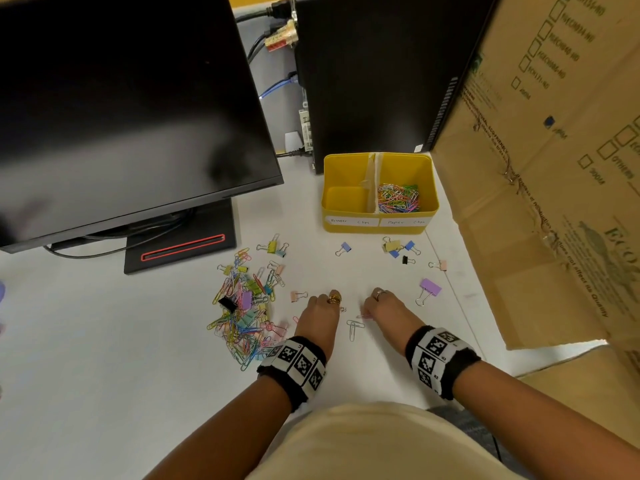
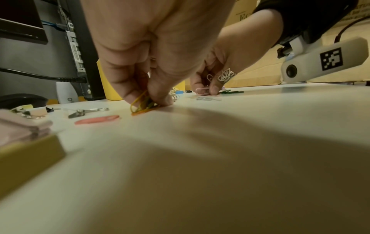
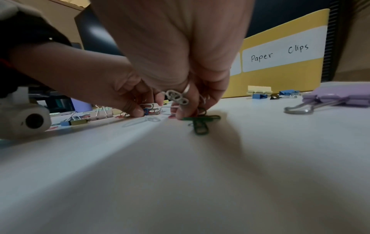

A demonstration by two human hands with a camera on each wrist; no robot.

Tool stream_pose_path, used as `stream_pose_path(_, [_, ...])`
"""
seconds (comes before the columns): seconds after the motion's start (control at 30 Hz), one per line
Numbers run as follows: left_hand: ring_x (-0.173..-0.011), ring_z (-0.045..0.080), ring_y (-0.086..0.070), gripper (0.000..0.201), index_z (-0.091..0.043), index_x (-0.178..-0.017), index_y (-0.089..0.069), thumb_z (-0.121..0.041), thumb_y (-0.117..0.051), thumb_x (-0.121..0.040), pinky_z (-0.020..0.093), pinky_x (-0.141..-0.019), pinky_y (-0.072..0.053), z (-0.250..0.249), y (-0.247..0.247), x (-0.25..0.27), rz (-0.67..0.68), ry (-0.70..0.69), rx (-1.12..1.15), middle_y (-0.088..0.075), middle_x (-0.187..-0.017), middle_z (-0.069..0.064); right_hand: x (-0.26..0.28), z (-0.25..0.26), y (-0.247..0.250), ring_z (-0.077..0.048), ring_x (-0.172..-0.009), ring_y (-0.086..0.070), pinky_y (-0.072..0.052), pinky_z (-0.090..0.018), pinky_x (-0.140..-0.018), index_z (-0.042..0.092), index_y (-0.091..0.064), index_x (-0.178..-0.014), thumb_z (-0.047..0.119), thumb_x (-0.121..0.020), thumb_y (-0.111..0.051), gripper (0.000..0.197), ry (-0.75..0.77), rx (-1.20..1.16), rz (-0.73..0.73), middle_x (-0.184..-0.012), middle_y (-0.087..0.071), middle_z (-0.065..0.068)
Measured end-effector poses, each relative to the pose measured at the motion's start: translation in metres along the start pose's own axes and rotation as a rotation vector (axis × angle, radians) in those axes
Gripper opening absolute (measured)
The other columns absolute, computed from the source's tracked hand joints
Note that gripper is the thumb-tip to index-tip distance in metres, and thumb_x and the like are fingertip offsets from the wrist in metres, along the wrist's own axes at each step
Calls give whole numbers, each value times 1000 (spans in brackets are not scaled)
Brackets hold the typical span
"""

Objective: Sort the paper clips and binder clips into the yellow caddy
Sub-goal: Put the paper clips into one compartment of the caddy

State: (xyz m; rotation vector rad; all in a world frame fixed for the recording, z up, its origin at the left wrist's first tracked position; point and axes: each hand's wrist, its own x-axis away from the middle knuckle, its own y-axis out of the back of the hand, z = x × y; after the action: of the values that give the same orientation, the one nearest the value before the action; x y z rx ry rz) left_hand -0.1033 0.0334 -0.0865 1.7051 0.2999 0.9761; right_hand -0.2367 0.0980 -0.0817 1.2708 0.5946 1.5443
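Both hands are down on the white desk gathering loose paper clips. The left hand has its grip pinched on a few yellow and orange wire paper clips, the right hand is curled around some too, fingertips by two green paper clips. The yellow plastic caddy sits just beyond, its right half already holding paper clips, so short trips I guess. The big mixed clip pile is beside the left hand.

Black wristbands bearing white square-coded tags, rings on fingers, cream trousers.
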Motion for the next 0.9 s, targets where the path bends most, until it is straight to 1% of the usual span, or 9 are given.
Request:
stream_pose_path(0.13, [-118,28,-47,41,-1,-125,-42,8,-45,-84,30,-99,-41,-1,1,-2,32,10,-14,-50,-127,17,0,3,1,-33,-93,-59,-45,-31,-79,-3,-58,-97,-15,-73,-48,29,65,169,67,-98,-63,-23])
stream_pose_path(0.23, [-118,28,-48,35,-1,-120,-47,5,-46,-86,30,-99,-41,-1,2,-3,57,21,-3,-51,-126,17,-2,0,-6,-10,-45,-57,-41,-11,-47,16,-60,-55,1,-29,-81,37,79,249,102,-47,-60,-3])
stream_pose_path(0.27, [-117,28,-49,33,-1,-119,-48,5,-46,-86,30,-99,-42,-1,3,-5,63,26,14,-51,-126,16,-1,1,-4,-10,-47,-57,-42,-12,-47,17,-60,-57,2,-30,-82,38,82,286,122,-49,-60,-2])
stream_pose_path(0.37, [-115,28,-53,27,0,-114,-51,3,-46,-87,31,-96,-44,1,10,-10,109,70,91,-55,-123,16,6,2,2,-27,-86,-59,-44,-27,-78,3,-60,-93,-10,-68,-58,28,127,347,197,-92,-64,-15])
stream_pose_path(0.43, [-114,28,-57,24,1,-111,-54,-2,-49,-88,31,-94,-47,4,20,-15,135,91,180,-58,-122,17,11,0,1,-14,-65,-61,-44,-20,-62,16,-66,-70,2,-45,-71,29,150,438,128,-68,-65,-1])
stream_pose_path(0.5, [-111,28,-58,20,0,-104,-60,-9,-50,-88,31,-92,-47,7,37,-20,151,54,247,-62,-117,16,10,-8,-1,-5,-44,-53,-38,-15,-47,22,-60,-48,8,-27,-62,25,75,463,107,-44,-56,2])
stream_pose_path(0.6, [-99,25,-58,16,-11,-85,-65,-22,-52,-83,25,-80,-39,2,79,-29,103,-33,388,-66,-100,15,12,-18,-11,-9,-44,-53,-40,-13,-46,23,-57,-50,2,-40,-52,23,145,529,56,-46,-56,4])
stream_pose_path(0.8, [-109,27,-58,23,0,-108,-64,-11,-59,-89,32,-91,-47,-53,165,-95,-257,-46,648,-64,-114,14,-3,-39,-30,-13,-50,-55,-47,-14,-50,20,-53,-60,7,-41,-79,34,190,367,122,-54,-59,6])
stream_pose_path(0.9, [-112,28,-57,27,-2,-112,-58,-16,-59,-89,33,-94,-47,-73,177,-134,-262,-24,544,-62,-118,13,7,-34,-12,-22,-68,-58,-48,-21,-57,11,-53,-79,-3,-59,-66,28,160,27,68,-76,-62,-8])
